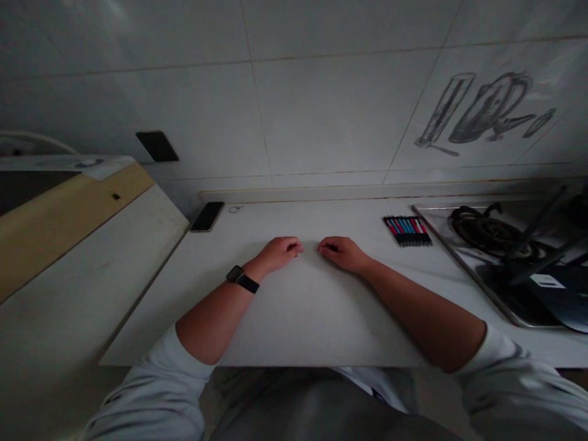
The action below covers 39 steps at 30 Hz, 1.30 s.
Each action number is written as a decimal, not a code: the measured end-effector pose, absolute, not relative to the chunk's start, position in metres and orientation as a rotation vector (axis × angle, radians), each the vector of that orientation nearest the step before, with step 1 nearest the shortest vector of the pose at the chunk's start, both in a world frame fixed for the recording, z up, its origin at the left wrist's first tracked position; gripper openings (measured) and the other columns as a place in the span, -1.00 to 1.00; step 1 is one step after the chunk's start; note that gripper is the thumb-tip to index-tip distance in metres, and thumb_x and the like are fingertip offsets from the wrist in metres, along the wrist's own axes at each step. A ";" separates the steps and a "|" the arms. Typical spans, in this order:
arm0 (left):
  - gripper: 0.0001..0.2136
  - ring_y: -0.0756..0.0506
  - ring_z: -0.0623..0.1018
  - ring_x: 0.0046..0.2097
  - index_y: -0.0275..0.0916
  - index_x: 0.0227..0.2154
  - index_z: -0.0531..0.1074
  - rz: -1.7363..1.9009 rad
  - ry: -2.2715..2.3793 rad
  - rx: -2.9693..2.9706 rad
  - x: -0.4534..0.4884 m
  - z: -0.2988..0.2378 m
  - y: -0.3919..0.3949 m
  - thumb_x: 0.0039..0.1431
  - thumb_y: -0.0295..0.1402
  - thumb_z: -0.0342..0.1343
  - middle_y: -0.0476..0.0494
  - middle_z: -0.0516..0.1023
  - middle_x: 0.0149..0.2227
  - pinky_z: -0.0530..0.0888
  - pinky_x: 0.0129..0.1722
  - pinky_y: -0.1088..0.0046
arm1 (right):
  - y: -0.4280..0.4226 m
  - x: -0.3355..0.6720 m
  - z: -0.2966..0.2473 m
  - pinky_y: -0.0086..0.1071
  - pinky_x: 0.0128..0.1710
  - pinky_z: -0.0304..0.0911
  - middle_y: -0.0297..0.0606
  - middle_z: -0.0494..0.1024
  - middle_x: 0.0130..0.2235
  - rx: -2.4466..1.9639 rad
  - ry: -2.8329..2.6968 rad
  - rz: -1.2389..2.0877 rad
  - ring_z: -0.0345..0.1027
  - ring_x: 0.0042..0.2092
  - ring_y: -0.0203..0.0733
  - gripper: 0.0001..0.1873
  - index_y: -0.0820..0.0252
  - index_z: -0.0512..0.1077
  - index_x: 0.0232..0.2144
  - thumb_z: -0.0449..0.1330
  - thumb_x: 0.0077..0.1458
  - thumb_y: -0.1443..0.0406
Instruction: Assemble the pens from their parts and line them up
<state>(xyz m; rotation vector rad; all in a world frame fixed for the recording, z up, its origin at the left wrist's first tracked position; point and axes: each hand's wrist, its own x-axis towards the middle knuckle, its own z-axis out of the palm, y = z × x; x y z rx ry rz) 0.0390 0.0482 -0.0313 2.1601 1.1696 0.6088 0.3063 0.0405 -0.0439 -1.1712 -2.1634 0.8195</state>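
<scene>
My left hand (281, 252) rests on the white countertop (303, 318), its fingers loosely curled inward with nothing visible in them. A black watch (242, 278) is strapped round that wrist. Facing it across a small gap, my right hand (342, 252) lies on the same surface, also curled closed, and no object shows in it. A row of several pens (407, 231) with red, blue, white and black parts lies to the right of my right hand. Up and to the left of my left hand are a dark phone (207, 217) and a small ring-like item (236, 209).
On the right, a gas stove (493, 236) is set in the counter, with a black device (558, 291) with dark rods over its front. A tall white cabinet side (92, 257) borders the left. Behind stands a tiled wall (321, 110) with a dark socket plate (157, 146).
</scene>
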 end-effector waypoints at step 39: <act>-0.75 -0.08 0.55 -0.26 -0.19 -0.24 0.59 0.552 1.148 2.294 0.044 -0.026 0.042 0.36 -0.20 0.06 -0.07 0.64 -0.28 0.40 -0.22 0.42 | 0.041 0.338 0.029 -0.29 -0.13 0.39 -0.22 0.59 -0.18 -1.059 -1.675 0.467 0.48 -0.17 -0.17 -0.65 0.09 0.45 0.03 0.16 0.26 0.11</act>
